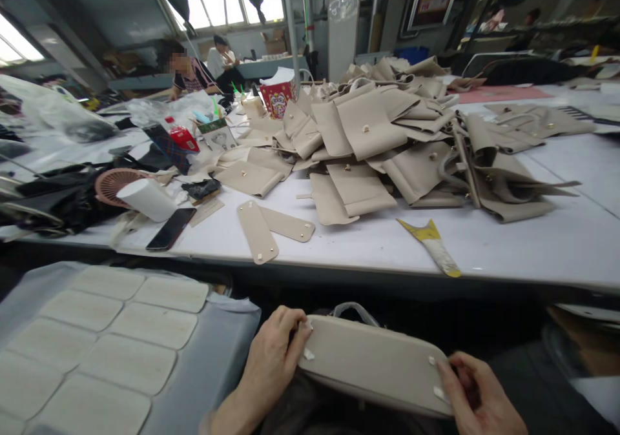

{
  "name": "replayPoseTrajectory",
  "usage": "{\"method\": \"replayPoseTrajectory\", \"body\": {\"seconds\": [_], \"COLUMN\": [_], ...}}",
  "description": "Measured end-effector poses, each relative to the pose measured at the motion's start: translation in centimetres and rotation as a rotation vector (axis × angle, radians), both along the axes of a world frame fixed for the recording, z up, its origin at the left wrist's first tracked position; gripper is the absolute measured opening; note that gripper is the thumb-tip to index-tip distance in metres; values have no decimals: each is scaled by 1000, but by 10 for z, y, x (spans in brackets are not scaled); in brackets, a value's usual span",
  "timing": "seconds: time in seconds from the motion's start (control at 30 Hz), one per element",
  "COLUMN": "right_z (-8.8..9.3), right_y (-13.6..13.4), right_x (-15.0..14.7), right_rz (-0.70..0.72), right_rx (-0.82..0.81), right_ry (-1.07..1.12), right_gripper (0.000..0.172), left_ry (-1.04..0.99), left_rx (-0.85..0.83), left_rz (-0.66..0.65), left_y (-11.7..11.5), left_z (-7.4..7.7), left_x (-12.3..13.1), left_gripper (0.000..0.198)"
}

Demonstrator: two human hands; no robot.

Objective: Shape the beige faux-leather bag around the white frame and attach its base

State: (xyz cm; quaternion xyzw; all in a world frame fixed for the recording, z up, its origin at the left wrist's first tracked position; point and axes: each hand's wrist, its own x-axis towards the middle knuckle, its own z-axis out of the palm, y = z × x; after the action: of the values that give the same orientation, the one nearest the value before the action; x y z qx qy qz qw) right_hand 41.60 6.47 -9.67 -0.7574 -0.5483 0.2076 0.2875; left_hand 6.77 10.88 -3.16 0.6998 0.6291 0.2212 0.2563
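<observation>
A beige handbag (372, 361) is held low in front of me with its long flat base facing up toward me. My left hand (276, 357) pinches its left end, and my right hand (477, 390) grips the right end with curled fingers. Small white tabs sit near the base's corners. Behind the base a looped handle (358, 309) shows; the rest of the bag is mostly hidden below. On the table beyond lie two loose beige oblong pieces (258, 232) with rounded ends and small studs, one overlapping the other.
A large heap of beige bag parts (368, 125) covers the white table (533, 248). Near its front edge lie a yellow-and-white tool (433, 244) and a phone (172, 228). At left stand a white roll (148, 199) and a tray of pale rounded panels (128, 357). People sit farther back.
</observation>
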Motion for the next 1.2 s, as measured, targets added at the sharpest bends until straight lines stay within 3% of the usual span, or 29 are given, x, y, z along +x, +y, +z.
{"method": "replayPoseTrajectory", "body": {"seconds": [0.1, 0.17, 0.3, 0.4, 0.5, 0.7, 0.87, 0.97, 1.03, 1.07, 1.13, 1.2], "right_z": [8, 18, 45, 60, 63, 59, 56, 50, 44, 41, 34, 29], "right_y": [4, 7, 14, 16, 11, -12, -10, -4, -1, 0, 3, 5], "right_x": [4, 4, -28, -67, -73, 0, 2, -7, -10, -10, -12, -13], "right_rz": [251, 402, 680, 883, 938, 861, 771, 682, 507, 383, 156, 51], "right_rx": [337, 443, 462, 373, 347, 372, 350, 298, 230, 188, 77, -58], "right_ry": [-186, -341, -436, -406, -466, -671, -602, -377, -86, 66, 307, 471], "right_gripper": [24, 23, 54, 59, 59, 60, 56, 33, 21, 23, 42, 63], "left_ry": [135, 228, 385, 435, 472, 527, 473, 327, 182, 96, -76, -222], "left_rx": [213, 281, 302, 298, 267, 242, 279, 239, 183, 148, 61, -76], "left_rz": [-263, -422, -709, -841, -887, -855, -726, -649, -588, -536, -378, -223], "left_y": [3, 7, 15, 18, 17, 6, 0, 4, 9, 11, 15, 18], "left_z": [0, 2, 13, 26, 37, 34, 30, 34, 35, 34, 28, 19], "left_x": [-4, -7, -3, 3, 1, -21, -18, -6, -1, 0, -1, -4], "left_gripper": [32, 51, 67, 69, 73, 89, 81, 52, 33, 29, 29, 36]}}
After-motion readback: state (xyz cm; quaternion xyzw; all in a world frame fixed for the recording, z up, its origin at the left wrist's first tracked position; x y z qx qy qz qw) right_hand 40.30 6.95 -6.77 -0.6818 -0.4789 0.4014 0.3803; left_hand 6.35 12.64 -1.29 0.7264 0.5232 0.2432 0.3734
